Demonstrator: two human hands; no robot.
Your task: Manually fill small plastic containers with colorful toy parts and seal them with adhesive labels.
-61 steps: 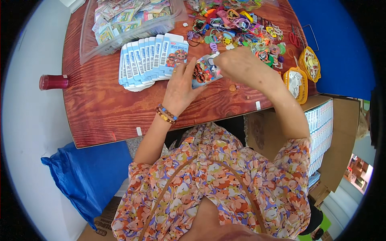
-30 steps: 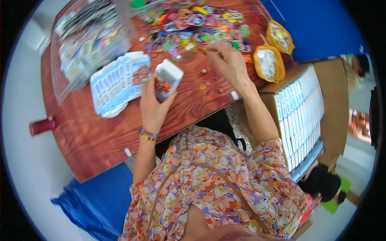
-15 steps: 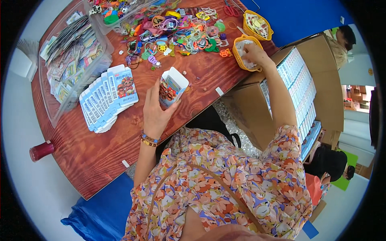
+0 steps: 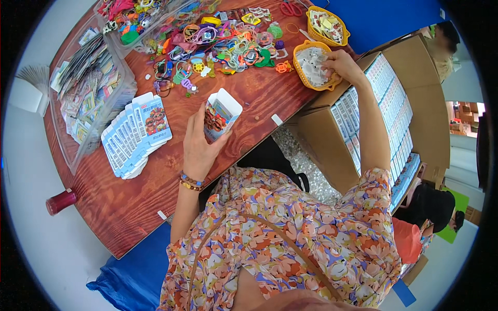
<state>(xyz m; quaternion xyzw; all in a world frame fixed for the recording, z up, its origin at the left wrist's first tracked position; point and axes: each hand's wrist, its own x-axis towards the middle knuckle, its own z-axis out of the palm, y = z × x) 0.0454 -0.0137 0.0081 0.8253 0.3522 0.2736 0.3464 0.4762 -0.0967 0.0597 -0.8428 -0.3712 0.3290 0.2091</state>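
My left hand [image 4: 199, 142] is wrapped round a small blue-and-white cardboard box [image 4: 222, 115], tilted, its top flaps open and cartoon figures on its side. My right hand [image 4: 342, 66] reaches over the right rim of a yellow plastic basket [image 4: 297, 66], fingers pinched together. Small clear-and-white packets [image 4: 312, 59] fill that basket. Whatever my right fingertips hold, if anything, is too small to make out. Left of my left hand, a fanned stack of flat blue-and-white boxes [image 4: 132, 137] lies on the table.
Small colourful toys [image 4: 223, 49] are heaped across the far side of the reddish wooden table [image 4: 104, 212]. A clear bin of cards [image 4: 93, 88] stands at left. Behind are another yellow basket [image 4: 328, 28] and red scissors [image 4: 290, 9]. A carton [image 4: 324, 150] packed with boxes stands at right.
My right hand has drawn back from the middle of the packet basket to its right rim, uncovering the packets. My left hand still holds the box. The view has shifted slightly.
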